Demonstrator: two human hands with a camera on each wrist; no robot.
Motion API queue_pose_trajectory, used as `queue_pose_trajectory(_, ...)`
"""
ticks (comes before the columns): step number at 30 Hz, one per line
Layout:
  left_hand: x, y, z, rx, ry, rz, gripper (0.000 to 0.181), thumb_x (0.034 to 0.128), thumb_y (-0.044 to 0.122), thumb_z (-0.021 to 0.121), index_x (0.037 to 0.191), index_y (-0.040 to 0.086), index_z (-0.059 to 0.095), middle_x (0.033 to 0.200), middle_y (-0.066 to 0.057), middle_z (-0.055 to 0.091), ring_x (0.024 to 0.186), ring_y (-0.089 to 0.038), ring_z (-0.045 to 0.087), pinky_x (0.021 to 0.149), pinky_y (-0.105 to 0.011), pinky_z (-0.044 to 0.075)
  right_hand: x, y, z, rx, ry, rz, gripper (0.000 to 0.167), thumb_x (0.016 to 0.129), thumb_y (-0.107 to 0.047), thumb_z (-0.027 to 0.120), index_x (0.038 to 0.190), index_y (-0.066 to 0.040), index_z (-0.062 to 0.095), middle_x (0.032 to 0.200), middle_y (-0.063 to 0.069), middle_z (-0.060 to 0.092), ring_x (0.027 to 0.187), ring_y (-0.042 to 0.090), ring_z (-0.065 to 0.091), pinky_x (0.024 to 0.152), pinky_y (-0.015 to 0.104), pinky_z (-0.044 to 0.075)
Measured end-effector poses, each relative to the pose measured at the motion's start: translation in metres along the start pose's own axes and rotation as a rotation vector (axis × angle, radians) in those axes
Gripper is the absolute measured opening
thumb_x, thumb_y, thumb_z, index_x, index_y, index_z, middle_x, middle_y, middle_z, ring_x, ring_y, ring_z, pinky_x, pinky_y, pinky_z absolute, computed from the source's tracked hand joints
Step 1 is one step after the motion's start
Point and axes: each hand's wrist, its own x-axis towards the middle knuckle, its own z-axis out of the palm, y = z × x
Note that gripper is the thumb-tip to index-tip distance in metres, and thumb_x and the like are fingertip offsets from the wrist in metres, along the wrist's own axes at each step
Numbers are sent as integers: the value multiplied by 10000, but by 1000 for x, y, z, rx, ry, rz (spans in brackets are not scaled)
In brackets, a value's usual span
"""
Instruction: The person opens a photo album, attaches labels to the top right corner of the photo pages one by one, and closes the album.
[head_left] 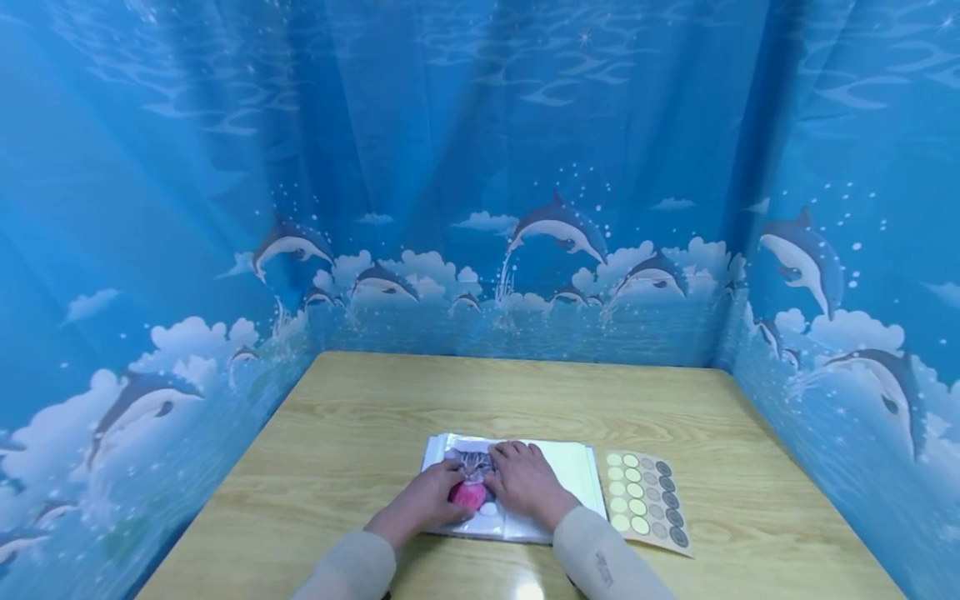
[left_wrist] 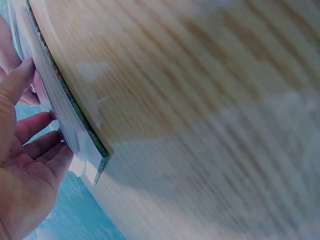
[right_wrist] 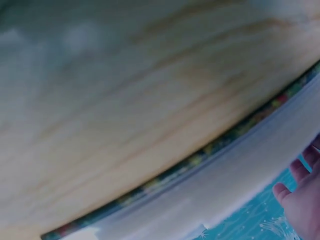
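An open album (head_left: pixel 573 477) with white pages lies on the table, and its left page shows a picture of a striped cat (head_left: pixel 474 465) with a pink round shape (head_left: pixel 468 496). My left hand (head_left: pixel 429 498) rests on the left side of that page, its fingertips touching the surface in the left wrist view. Across from it, my right hand (head_left: pixel 528 485) lies on the page near the album's middle, fingers extended and partly covering the picture. The right wrist view shows the album's colourful cover edge (right_wrist: pixel 200 159). Neither hand visibly pinches anything.
A sheet of round stickers (head_left: pixel 651 504), pale yellow and grey, lies right of the album, close to its edge. Under both is a wood-grain table (head_left: pixel 337 433). Blue dolphin-print curtains (head_left: pixel 465 167) hang around its back and sides.
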Motion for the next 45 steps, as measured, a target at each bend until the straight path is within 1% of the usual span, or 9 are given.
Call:
queue_pose_trajectory(5, -1, 0, -1, 10, 14, 22, 625, 806, 325, 817, 1273, -44, 623, 1383, -245, 523, 1264, -417, 501, 1069, -527, 404, 0, -1, 1, -12, 13, -13, 661, 998, -567, 434, 1446, -84, 493, 1439, 100, 502, 1346, 305, 430, 1127, 561, 306)
queue_pose_trajectory(10, 0, 0, 0, 14, 18, 28, 610, 809, 327, 813, 1266, -35, 631, 1375, -236, 533, 1256, -411, 509, 1066, -523, 409, 0, -4, 0, -4, 7, -14, 676, 1012, -561, 402, 1448, -50, 481, 1467, 134, 471, 1370, 339, 396, 1132, 579, 284)
queue_pose_trajectory(15, -1, 0, 1, 22, 37, 61, 603, 798, 313, 821, 1251, -42, 638, 1353, -254, 544, 1236, -420, 522, 1056, -529, 416, -1, -8, -3, 24, -6, -22, 684, 1019, -549, 395, 1448, -23, 474, 1495, 150, 446, 1387, 358, 376, 1141, 580, 266)
queue_pose_trajectory(20, -2, 0, 1, 13, 35, 54, 604, 798, 306, 821, 1253, -44, 635, 1355, -255, 540, 1242, -421, 517, 1058, -533, 411, -3, -10, -5, 34, -4, -16, 676, 1021, -549, 388, 1449, -33, 478, 1491, 133, 456, 1386, 337, 385, 1151, 571, 254)
queue_pose_trajectory(26, -2, 1, 0, 18, 39, 51, 600, 798, 310, 822, 1247, -44, 639, 1355, -256, 541, 1240, -422, 519, 1057, -533, 413, -6, -12, -10, 43, -25, 5, 672, 1022, -549, 383, 1460, -47, 468, 1497, 111, 453, 1387, 307, 392, 1156, 559, 254)
queue_pose_trajectory(34, -2, 1, -1, 13, 27, 35, 612, 802, 322, 818, 1257, -42, 632, 1368, -254, 532, 1248, -421, 513, 1063, -538, 406, -11, -10, -14, 74, -30, 0, 678, 1017, -536, 412, 1467, -31, 451, 1517, 121, 431, 1396, 319, 386, 1149, 587, 246)
queue_pose_trajectory(39, -2, 2, -1, 4, 17, 19, 613, 807, 327, 814, 1262, -41, 630, 1375, -243, 530, 1256, -415, 508, 1070, -532, 401, -12, -8, -14, 79, -40, 9, 684, 1016, -546, 407, 1485, -50, 431, 1534, 122, 408, 1415, 316, 358, 1157, 588, 224)
queue_pose_trajectory(45, -1, 1, -1, 14, 21, 30, 617, 802, 327, 818, 1260, -41, 631, 1376, -250, 528, 1255, -420, 509, 1067, -536, 404, -10, -6, -10, 75, -47, 14, 687, 1015, -556, 396, 1485, -57, 434, 1536, 126, 404, 1419, 325, 350, 1158, 590, 219)
